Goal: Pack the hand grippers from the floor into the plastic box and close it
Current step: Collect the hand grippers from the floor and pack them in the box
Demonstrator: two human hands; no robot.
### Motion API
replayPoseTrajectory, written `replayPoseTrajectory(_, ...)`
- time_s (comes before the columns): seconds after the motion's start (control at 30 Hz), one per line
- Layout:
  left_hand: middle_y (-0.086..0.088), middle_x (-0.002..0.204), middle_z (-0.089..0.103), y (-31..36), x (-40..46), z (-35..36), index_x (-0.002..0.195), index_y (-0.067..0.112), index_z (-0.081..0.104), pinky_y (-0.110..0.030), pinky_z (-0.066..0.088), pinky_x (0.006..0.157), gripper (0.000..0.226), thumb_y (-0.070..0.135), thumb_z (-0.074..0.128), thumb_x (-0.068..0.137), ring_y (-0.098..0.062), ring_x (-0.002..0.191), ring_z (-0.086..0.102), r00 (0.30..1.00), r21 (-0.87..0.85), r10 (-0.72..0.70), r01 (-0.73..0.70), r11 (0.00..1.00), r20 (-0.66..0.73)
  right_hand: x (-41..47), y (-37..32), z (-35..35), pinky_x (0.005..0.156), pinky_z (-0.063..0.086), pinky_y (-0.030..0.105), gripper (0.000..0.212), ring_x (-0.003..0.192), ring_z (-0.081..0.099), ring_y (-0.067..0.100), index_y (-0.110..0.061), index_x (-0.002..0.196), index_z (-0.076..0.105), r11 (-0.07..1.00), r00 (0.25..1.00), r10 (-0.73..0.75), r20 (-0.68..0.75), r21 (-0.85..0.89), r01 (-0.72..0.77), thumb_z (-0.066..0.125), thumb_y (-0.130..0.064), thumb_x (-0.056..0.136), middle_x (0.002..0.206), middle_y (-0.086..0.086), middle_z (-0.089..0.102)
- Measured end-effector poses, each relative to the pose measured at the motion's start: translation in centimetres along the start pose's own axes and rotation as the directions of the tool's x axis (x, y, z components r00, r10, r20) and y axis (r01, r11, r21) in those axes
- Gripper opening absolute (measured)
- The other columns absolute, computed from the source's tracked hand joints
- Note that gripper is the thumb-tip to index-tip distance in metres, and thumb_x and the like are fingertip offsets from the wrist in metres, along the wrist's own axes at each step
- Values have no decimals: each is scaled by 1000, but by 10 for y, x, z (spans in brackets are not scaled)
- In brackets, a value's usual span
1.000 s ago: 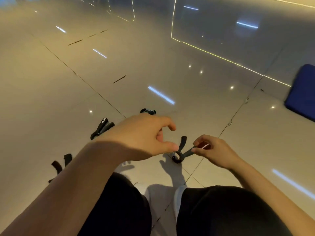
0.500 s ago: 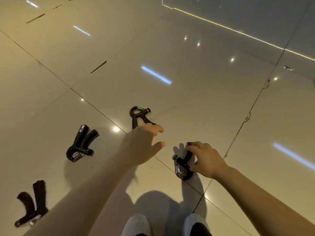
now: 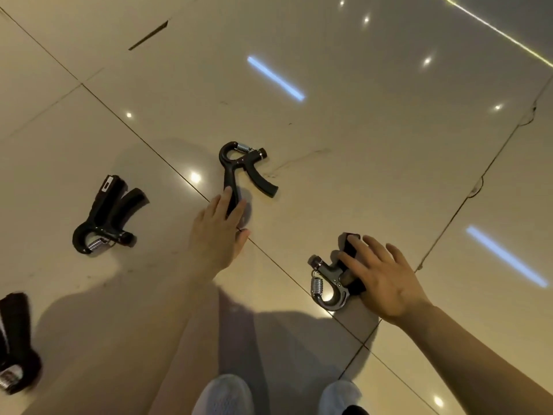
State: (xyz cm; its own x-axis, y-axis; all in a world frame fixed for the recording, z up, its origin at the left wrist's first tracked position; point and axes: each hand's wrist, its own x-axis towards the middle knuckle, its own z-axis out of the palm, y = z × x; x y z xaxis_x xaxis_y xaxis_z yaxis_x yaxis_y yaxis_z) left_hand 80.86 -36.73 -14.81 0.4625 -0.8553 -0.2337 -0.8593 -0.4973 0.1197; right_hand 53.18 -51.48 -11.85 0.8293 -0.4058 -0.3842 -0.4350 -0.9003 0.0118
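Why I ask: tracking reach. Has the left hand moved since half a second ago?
Yes. The left hand advanced forward onto the handle of the middle hand gripper.

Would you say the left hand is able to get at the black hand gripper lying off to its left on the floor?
Probably yes: that black hand gripper lies in the open with bare floor between, but the left hand already touches the middle hand gripper.

both hands [image 3: 217, 235] [image 3: 381, 278] extended, fingers straight
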Motion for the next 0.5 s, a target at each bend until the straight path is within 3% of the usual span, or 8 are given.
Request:
replayPoseTrajectory(0.1, -24, 146, 32, 1, -4, 14, 138, 7, 42, -49, 47, 95, 67, 29, 70, 81, -41, 125, 44, 1000, -124, 19, -21, 992, -17, -3, 1, 4, 87, 47, 55, 85, 116, 56, 37, -24, 120, 51, 1000, 1000, 1, -2, 15, -1, 86, -40, 45, 128, 12, 58)
replayPoseTrajectory(0.27, -22, 129, 53, -6, -26, 15, 108, 3, 64, -42, 56, 76, 33, 9, 70, 76, -38, 104, 61, 989, -262, -2, -37, 964, -149, -12, -15, 10, 95, 38, 56, 75, 111, 57, 31, -20, 114, 52, 995, 997, -58, -49, 73, 62, 66, -57, 50, 115, 4, 62)
replayPoseTrajectory(0.37, -17, 128, 55, -25, -58, 22, 101, 5, 66, -38, 55, 74, 25, 18, 51, 85, -33, 98, 62, 982, -250, 46, -92, 964, -181, -17, -24, 21, 96, 28, 53, 70, 103, 59, 30, -16, 104, 59, 994, 996, -80, -49, 74, 84, 61, -59, 47, 103, 4, 62)
replayPoseTrajectory(0.5, -16, 122, 56, -27, -93, 32, 99, 7, 59, -43, 54, 75, 34, 37, 51, 84, -28, 99, 56, 965, -273, -70, -2, 962, -252, -21, -28, 30, 93, 36, 56, 77, 103, 58, 31, -17, 107, 52, 993, 993, -89, -75, 71, 95, 65, -58, 43, 103, 6, 60)
